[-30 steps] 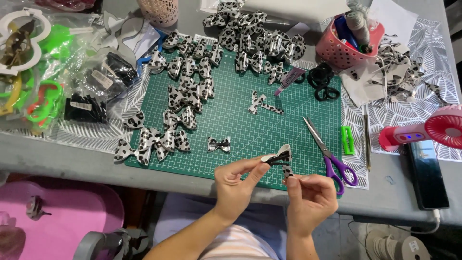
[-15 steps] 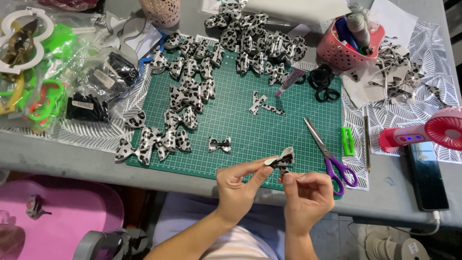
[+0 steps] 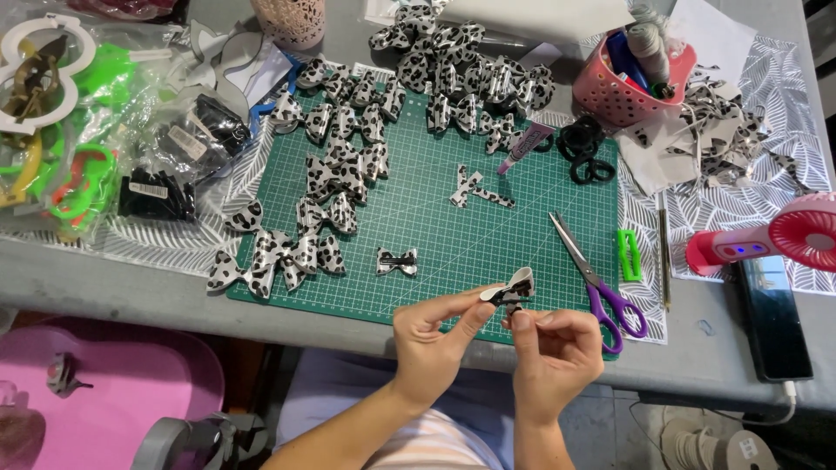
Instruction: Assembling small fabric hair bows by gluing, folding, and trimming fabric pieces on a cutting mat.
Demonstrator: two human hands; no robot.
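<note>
Lower centre of frame: left hand (image 3: 428,335) and right hand (image 3: 554,348) both pinch one small spotted bow (image 3: 510,292) over the near edge of the green mat (image 3: 435,226). Fingers hide the bow's lower half. Purple scissors (image 3: 599,283) lie just right.

Bare forearms, striped top, blue-grey lap covering

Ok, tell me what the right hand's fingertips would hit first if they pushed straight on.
The right hand points up-left at the small bow piece it pinches with the left hand; beyond it, probably the green cutting mat, though depth is unclear.
</note>
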